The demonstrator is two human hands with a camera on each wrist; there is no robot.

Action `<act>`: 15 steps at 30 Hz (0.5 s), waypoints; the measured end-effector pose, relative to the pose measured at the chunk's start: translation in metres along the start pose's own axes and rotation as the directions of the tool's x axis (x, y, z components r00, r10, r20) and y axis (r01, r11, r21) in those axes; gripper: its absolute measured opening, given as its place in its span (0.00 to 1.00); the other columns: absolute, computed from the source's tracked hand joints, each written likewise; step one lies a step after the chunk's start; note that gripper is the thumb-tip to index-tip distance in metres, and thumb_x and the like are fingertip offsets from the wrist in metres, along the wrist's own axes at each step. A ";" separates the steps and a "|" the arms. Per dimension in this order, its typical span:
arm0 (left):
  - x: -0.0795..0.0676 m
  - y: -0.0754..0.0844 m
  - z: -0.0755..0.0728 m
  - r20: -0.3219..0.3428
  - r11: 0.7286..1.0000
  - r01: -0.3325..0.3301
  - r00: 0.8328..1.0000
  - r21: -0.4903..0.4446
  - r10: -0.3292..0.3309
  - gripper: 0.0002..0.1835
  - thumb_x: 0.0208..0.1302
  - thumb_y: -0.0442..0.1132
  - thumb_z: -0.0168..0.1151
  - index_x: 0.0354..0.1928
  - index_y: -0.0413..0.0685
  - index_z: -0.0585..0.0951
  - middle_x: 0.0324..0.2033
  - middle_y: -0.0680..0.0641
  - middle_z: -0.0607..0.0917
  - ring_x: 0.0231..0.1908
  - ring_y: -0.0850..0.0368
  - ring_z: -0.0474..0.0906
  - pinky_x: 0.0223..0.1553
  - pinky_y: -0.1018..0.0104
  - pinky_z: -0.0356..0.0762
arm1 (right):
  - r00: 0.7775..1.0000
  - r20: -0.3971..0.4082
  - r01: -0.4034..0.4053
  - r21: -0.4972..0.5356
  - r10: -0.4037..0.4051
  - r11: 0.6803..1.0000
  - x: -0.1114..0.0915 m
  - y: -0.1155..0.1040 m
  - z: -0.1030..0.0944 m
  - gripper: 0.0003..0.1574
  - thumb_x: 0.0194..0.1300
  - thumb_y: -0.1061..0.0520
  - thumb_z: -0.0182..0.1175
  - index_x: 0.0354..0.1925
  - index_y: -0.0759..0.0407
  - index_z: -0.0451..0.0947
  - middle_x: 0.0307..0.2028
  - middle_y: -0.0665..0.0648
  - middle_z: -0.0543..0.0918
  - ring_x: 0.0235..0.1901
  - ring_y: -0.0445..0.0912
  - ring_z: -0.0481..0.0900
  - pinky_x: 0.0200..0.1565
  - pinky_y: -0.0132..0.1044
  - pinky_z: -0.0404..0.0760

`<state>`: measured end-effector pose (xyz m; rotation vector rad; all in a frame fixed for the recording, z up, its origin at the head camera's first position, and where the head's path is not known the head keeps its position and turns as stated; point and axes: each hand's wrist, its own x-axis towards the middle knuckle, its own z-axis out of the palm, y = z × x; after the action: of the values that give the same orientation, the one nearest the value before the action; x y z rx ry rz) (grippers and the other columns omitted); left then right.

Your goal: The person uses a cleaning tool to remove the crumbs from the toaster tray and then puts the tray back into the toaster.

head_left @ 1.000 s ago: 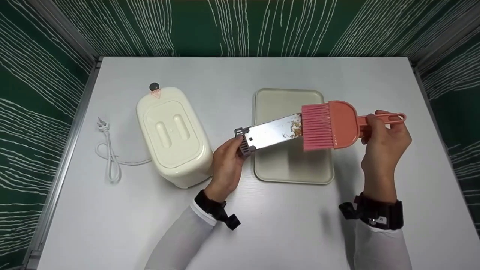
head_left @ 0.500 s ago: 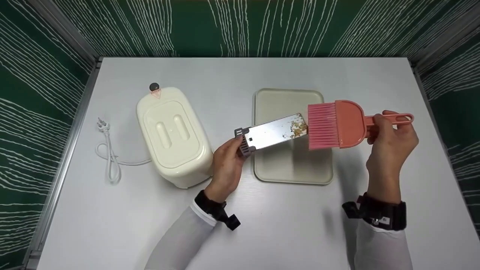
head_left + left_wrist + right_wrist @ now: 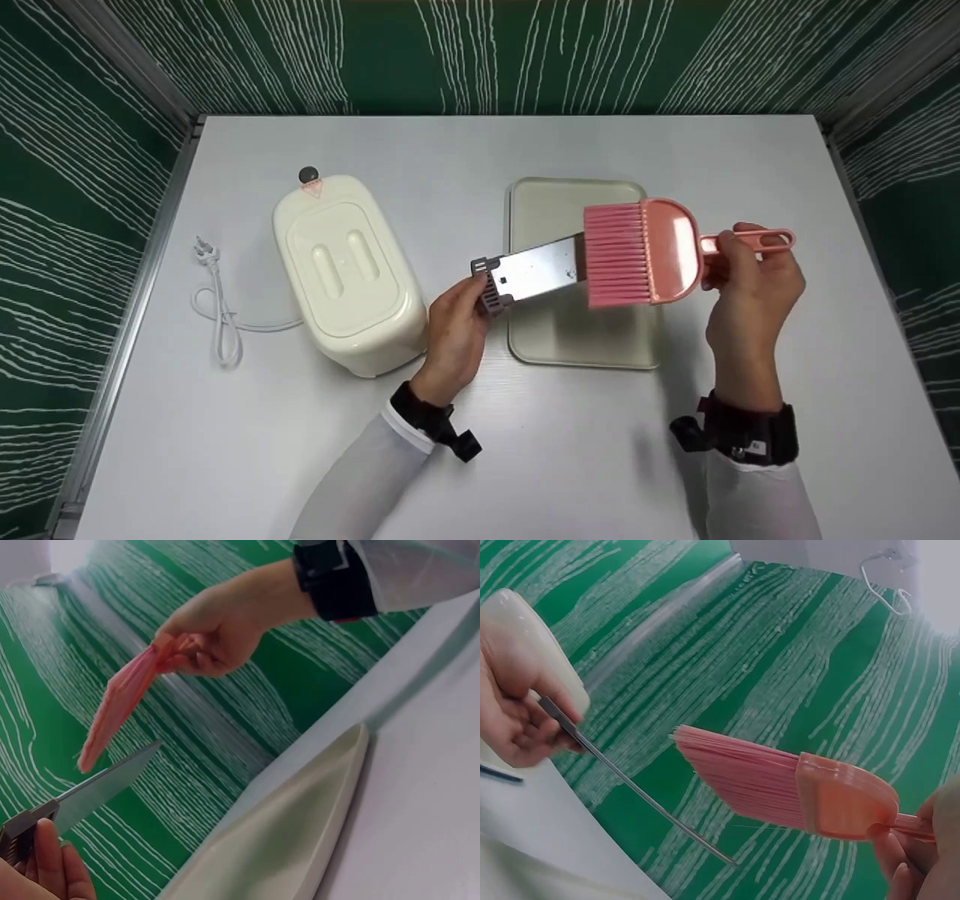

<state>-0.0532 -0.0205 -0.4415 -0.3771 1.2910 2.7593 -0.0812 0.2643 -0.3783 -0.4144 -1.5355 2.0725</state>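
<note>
My left hand (image 3: 455, 324) pinches the grey slotted end of a shiny metal crumb tray (image 3: 536, 268), its flat plate pointing right over a cream rectangular tray (image 3: 581, 346). By its handle, my right hand (image 3: 754, 304) grips a coral hand brush (image 3: 671, 251) with pink bristles (image 3: 616, 256). From above, the bristles cover the far end of the crumb tray, so that end is hidden. Seen from the right wrist, the brush (image 3: 840, 795) hangs above the thin crumb tray (image 3: 656, 799) with a gap between. The cream tray lies on the table below both.
A cream toaster (image 3: 345, 259) with a lid stands left of my left hand, its dark knob (image 3: 308, 174) toward the back. Its white power cord (image 3: 225, 330) and plug (image 3: 206, 251) lie at the table's left side. Green patterned panels (image 3: 525, 56) enclose the table.
The brush moved slightly right off the crumb tray's end, showing brown crumbs there, then came back left over it. My left hand and the crumb tray stayed nearly still.
</note>
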 end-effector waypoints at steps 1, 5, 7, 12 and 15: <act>0.000 0.000 0.000 0.001 1.000 0.002 1.000 -0.001 -0.002 0.17 0.80 0.33 0.53 0.58 0.24 0.80 0.48 0.41 0.86 0.44 0.54 0.81 0.47 0.62 0.80 | 1.000 0.024 0.005 -0.004 -0.005 1.000 -0.004 0.001 0.003 0.07 0.68 0.67 0.66 0.44 0.70 0.81 0.28 0.66 0.84 0.19 0.47 0.81 0.19 0.30 0.76; -0.001 0.000 0.001 0.001 1.000 0.014 1.000 -0.008 -0.014 0.17 0.80 0.33 0.53 0.58 0.24 0.80 0.48 0.41 0.86 0.45 0.54 0.81 0.48 0.62 0.81 | 0.994 0.105 -0.013 -0.004 0.013 1.000 -0.018 0.006 0.014 0.05 0.69 0.69 0.64 0.43 0.71 0.79 0.26 0.66 0.83 0.18 0.45 0.81 0.18 0.30 0.75; -0.001 0.000 0.001 -0.002 1.000 0.018 1.000 -0.006 -0.018 0.17 0.80 0.33 0.53 0.58 0.23 0.80 0.47 0.41 0.85 0.45 0.54 0.82 0.49 0.62 0.81 | 0.991 0.131 -0.038 -0.008 0.039 0.999 -0.024 0.008 0.019 0.05 0.69 0.70 0.63 0.43 0.72 0.79 0.25 0.64 0.83 0.17 0.44 0.80 0.18 0.30 0.74; -0.001 0.000 0.001 0.001 1.000 0.021 1.000 0.005 -0.021 0.18 0.80 0.33 0.53 0.58 0.23 0.79 0.50 0.39 0.85 0.47 0.54 0.82 0.51 0.62 0.81 | 0.981 0.175 -0.078 -0.068 0.089 0.995 -0.035 0.014 0.028 0.04 0.68 0.70 0.62 0.42 0.70 0.79 0.24 0.60 0.85 0.17 0.42 0.78 0.18 0.30 0.74; -0.002 0.001 0.002 0.005 1.000 0.019 1.000 0.004 -0.020 0.18 0.79 0.33 0.53 0.59 0.22 0.79 0.50 0.39 0.85 0.48 0.54 0.82 0.52 0.61 0.81 | 0.977 0.194 -0.074 -0.107 0.093 0.992 -0.037 0.018 0.029 0.04 0.68 0.70 0.62 0.42 0.67 0.81 0.24 0.59 0.86 0.17 0.41 0.77 0.18 0.30 0.75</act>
<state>-0.0518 -0.0191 -0.4390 -0.3797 1.2842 2.7396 -0.0701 0.2159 -0.3884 -0.3208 -1.7705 2.1630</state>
